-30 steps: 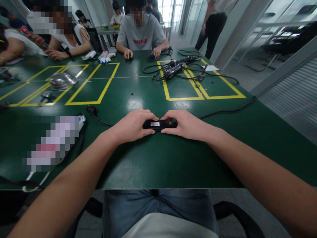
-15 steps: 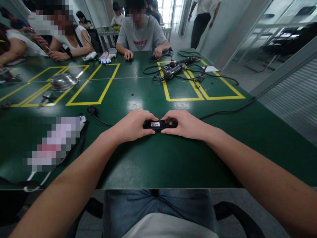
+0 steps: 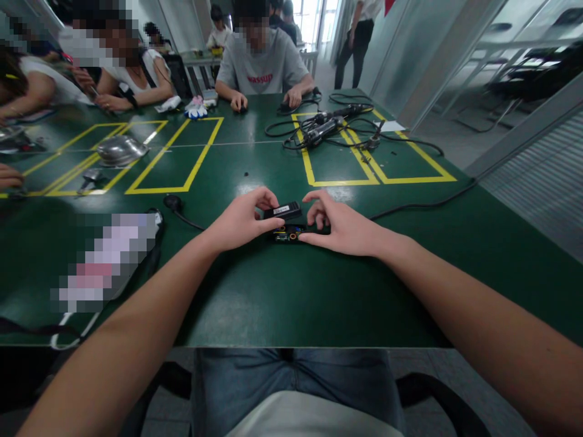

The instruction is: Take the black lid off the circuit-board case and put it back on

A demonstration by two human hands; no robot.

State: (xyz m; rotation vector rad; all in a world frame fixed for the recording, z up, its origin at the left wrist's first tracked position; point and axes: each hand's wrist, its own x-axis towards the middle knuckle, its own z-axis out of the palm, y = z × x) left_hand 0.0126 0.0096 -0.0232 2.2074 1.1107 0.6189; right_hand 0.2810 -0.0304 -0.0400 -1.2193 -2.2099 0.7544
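Note:
A black plastic cover (image 3: 283,210) with a white label is tilted up in my left hand (image 3: 243,217), gripped between thumb and fingers. Below it, on the green table, sits the opened black case with a circuit board (image 3: 289,235); small coloured parts and a copper-coloured ring show on the board. My right hand (image 3: 334,223) is just right of the case, fingers curved and apart, its thumb tip close to the board's right end. Whether that thumb touches the board I cannot tell. A black cord (image 3: 423,207) runs off to the right behind my right hand.
A black plug (image 3: 172,203) on a cord lies left of my hands. A lanyard badge (image 3: 107,258) rests at the left. Farther back are a metal bowl (image 3: 122,150), tangled cables with a tool (image 3: 321,130) and yellow tape outlines (image 3: 339,182). A person (image 3: 264,60) sits opposite.
My left hand has lifted the labelled cover off the black case, exposing the circuit board. My right hand's fingers have spread and let go of the case's right end.

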